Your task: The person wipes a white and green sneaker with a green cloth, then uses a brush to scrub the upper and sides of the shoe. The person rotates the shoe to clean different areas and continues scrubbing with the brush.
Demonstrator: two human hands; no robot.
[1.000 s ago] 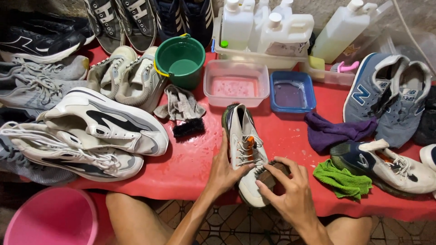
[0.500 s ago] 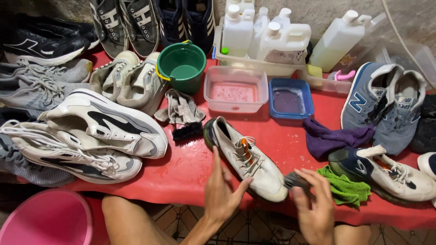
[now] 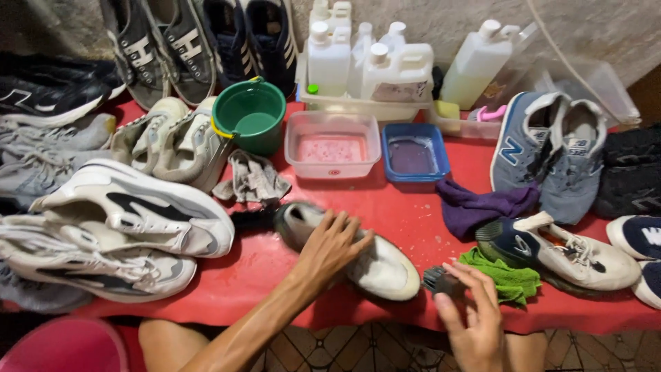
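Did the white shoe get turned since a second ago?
Yes. The white shoe stood heel toward the pink tub; now it lies slanted, toe swung toward the green cloth, under the left hand.

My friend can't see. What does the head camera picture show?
A person's left hand presses on a white shoe lying on a red table, while the right hand holds a small brush. Many other shoes, cloths, tubs and bottles crowd the table.

The left hand (image 3: 332,242) lies spread over a white sneaker (image 3: 375,265) on the red bench (image 3: 406,213). The right hand (image 3: 471,313) grips a dark brush (image 3: 438,280) just beside a green cloth (image 3: 509,279).
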